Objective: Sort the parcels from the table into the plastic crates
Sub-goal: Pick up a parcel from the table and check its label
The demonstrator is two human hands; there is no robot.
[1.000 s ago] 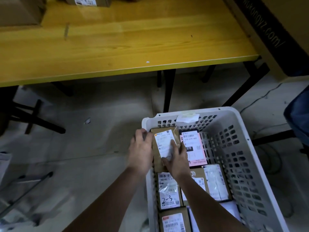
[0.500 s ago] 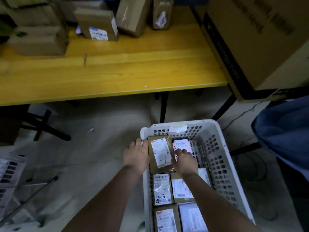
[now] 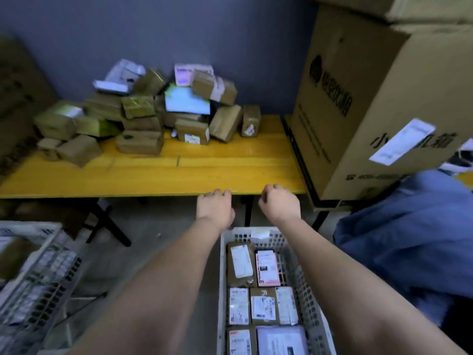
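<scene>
With the left hand (image 3: 214,208) and right hand (image 3: 279,204) loosely curled and empty at the table (image 3: 179,172) edge, the taped cardboard parcels (image 3: 143,116) heaped at the table's rear appear light and rigid; grasp across opposite flat faces.

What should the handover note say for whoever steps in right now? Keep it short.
Left hand: empty, fingers loosely curled, by the table edge.
Right hand: empty, also loosely curled.
White crate on the floor below the hands: several labelled parcels laid flat inside, including a brown parcel and a pink-labelled one at its far end.
Left: the parcel pile on the yellow table. Second crate on the left.
</scene>
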